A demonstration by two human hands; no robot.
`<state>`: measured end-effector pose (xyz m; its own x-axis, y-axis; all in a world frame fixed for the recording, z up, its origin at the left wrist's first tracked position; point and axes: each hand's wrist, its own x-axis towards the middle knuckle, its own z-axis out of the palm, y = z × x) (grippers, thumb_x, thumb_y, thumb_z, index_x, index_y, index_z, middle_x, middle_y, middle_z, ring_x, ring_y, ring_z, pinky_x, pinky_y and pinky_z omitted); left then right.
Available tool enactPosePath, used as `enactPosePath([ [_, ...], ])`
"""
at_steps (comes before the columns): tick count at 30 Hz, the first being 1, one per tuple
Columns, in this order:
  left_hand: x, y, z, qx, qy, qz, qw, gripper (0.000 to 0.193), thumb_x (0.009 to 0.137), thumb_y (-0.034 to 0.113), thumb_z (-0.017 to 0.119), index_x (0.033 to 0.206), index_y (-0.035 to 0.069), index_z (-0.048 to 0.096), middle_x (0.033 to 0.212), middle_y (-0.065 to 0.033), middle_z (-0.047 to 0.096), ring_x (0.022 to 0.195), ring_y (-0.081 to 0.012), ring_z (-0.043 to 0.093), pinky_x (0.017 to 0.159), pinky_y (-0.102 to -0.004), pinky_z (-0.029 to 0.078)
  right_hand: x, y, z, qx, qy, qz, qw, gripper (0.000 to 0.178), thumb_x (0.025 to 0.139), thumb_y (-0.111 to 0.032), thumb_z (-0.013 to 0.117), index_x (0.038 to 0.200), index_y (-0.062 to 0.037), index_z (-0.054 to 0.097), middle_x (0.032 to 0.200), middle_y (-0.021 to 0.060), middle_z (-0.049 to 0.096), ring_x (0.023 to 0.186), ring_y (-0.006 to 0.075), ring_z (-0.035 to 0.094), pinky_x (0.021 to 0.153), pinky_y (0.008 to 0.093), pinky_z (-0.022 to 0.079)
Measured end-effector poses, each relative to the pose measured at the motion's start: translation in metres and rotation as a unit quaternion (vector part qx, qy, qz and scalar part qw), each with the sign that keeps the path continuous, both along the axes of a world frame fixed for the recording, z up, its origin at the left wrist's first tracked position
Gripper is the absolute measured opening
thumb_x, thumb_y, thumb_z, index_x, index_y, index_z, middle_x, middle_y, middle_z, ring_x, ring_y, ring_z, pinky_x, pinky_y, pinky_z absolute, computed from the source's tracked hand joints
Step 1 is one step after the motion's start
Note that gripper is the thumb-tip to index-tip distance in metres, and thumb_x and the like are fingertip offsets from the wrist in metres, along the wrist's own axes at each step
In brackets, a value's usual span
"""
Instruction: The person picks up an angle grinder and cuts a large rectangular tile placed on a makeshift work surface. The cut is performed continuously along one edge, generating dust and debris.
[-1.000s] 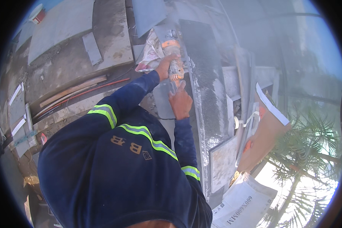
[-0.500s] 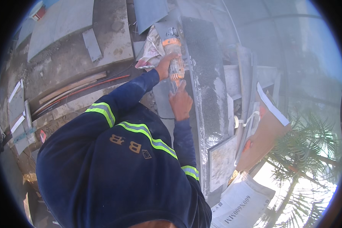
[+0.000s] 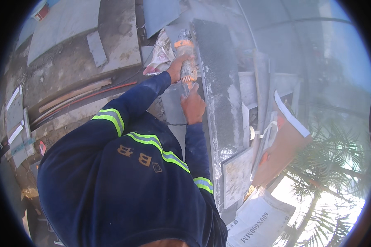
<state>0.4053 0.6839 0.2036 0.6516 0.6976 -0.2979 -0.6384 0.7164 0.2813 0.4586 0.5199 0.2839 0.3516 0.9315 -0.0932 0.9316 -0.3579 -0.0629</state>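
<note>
My left hand (image 3: 176,68) grips the body of an orange angle grinder (image 3: 185,57). The tool lies against the left edge of a long dark stone slab (image 3: 220,94), with pale dust around it. Just below, my right hand (image 3: 193,106) closes on the grinder's tail end, above a small grey tile piece (image 3: 173,108). Both arms wear dark blue sleeves with reflective stripes. The grinder's disc is hidden.
A crumpled bag (image 3: 160,55) lies left of the grinder. Grey slabs (image 3: 70,29), planks and a red hose (image 3: 90,94) cover the ground at left. Tile offcuts (image 3: 237,177), a brown carton (image 3: 284,140) and a white printed sack (image 3: 257,220) sit at right, near palm fronds (image 3: 338,164).
The grinder and both hands have stayed at the slab's left edge, shifting only slightly farther along it.
</note>
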Motion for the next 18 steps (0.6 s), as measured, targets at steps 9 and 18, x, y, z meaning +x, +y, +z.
enactPosePath([
  [9, -0.009, -0.020, 0.011, -0.007, -0.002, -0.007, 1.000, 0.034, 0.082, 0.024, 0.074, 0.105, 0.004, 0.059, 0.086, -0.0149, 0.066, 0.076, -0.0287, 0.070, 0.069, -0.0450, 0.060, -0.006, -0.018, 0.008, -0.005, -0.006, 0.004, 1.000, 0.078, 0.084, -0.031, 0.074, 0.142, 0.0064, 0.037, 0.089, 0.0198, 0.071, 0.076, 0.0378, 0.071, 0.065, 0.0460, 0.057],
  [18, -0.008, -0.022, 0.009, -0.013, -0.001, -0.013, 1.000, 0.034, 0.082, 0.025, 0.075, 0.104, 0.004, 0.059, 0.086, -0.0153, 0.066, 0.075, -0.0288, 0.070, 0.069, -0.0442, 0.060, -0.004, -0.020, 0.008, -0.009, 0.003, 0.005, 1.000, 0.077, 0.083, -0.029, 0.075, 0.140, 0.0045, 0.036, 0.091, 0.0213, 0.071, 0.077, 0.0400, 0.071, 0.066, 0.0475, 0.057],
])
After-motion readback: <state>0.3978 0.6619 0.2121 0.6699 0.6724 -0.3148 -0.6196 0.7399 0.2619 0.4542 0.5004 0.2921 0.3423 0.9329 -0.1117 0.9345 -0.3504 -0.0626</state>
